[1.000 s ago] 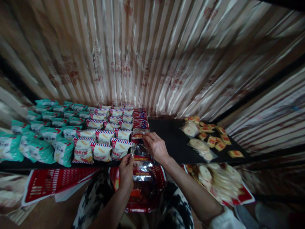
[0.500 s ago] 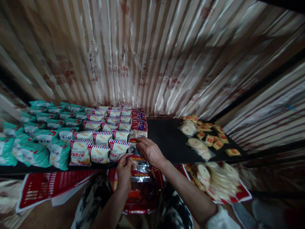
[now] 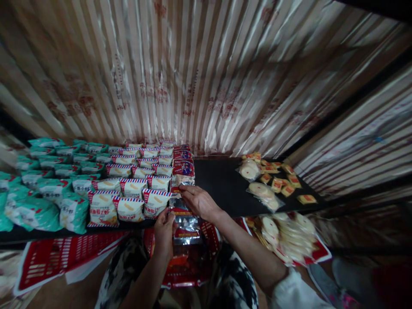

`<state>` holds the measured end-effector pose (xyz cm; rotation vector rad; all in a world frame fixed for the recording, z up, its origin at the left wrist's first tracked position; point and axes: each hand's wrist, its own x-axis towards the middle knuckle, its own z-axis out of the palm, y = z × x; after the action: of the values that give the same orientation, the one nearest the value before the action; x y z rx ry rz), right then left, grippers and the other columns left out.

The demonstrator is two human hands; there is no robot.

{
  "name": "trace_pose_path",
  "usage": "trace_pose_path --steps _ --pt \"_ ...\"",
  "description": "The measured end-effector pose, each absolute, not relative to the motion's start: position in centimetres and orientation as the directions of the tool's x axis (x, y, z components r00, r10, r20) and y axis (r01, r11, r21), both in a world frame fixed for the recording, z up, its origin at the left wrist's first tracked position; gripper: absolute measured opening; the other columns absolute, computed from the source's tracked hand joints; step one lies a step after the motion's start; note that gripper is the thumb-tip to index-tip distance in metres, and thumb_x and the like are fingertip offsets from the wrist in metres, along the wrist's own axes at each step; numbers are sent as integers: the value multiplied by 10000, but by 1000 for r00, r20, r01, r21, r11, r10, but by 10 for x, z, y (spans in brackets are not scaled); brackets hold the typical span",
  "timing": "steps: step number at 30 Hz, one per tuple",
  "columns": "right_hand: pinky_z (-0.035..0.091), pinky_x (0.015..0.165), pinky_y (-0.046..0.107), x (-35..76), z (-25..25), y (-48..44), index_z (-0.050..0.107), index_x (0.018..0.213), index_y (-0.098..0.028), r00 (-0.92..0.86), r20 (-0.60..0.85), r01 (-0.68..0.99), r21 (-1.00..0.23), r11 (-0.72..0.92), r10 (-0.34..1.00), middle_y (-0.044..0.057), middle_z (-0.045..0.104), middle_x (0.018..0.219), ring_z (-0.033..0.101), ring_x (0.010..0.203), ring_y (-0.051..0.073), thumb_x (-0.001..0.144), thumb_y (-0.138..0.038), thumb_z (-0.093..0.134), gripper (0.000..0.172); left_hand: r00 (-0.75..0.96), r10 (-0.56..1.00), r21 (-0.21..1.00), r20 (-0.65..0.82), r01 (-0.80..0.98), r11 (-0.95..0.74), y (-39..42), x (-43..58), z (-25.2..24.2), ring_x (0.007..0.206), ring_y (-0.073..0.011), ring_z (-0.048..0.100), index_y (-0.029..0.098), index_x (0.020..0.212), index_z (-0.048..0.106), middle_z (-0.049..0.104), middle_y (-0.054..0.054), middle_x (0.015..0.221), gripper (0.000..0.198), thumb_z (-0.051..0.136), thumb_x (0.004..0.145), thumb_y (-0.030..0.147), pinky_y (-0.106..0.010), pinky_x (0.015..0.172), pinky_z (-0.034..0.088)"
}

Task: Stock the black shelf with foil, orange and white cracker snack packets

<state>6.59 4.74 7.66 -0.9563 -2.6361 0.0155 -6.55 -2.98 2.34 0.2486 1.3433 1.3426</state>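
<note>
Left fingers [image 3: 170, 218] pinch packet strip [image 3: 186, 234] | right fingers [image 3: 190, 193]: can't tell | right basket [image 3: 322, 256]: bagged discs [image 3: 305, 224]

Left hand [image 3: 165, 227], one: fingers are curling inward, thumb tip is sitting close to the index finger. Left forearm [image 3: 151, 272], one, bare: is slanting up from below. Right hand [image 3: 201, 203], one: back is facing upward, fingers are lying together, pointing leftward. Right forearm [image 3: 249, 249], one: is angling in from lower right.

Striped wall covering [image 3: 180, 64] (red-printed), black shelf [image 3: 219, 178], brown floor [image 3: 69, 296], dim light
</note>
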Motion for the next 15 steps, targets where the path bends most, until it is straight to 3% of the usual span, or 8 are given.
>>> trace_pose_path --steps 8,12,15 --pt "443 971 383 74 80 34 558 1104 -175 -592 431 619 -298 727 681 97 592 1204 527 1140 189 876 -189 425 264 -328 783 818 -528 -444 366 -39 -71 25 478 -91 493 143 955 572 579 24 603 452 663 604 413 -191 422 317" --pt "497 846 322 86 73 -1 540 1077 -183 -241 523 645 -543 538 817 75 658 1002 614 938 169 876 -232 442 229 -380 783 852 -493 -395 344 -61 -82 17 479 -85 487 167 860 582 571 39 575 391 687 548 379 -187 445 322" --pt "502 642 246 95 47 -46 547 980 -181 42 386 607 -742 283 921 27 652 765 621 671 138 881 -309 446 191 -289 779 816 -556 -367 447 -86 -86 0 450 -73 452 173 832 584 541 58 529 363 681 533 354 -186 444 311"
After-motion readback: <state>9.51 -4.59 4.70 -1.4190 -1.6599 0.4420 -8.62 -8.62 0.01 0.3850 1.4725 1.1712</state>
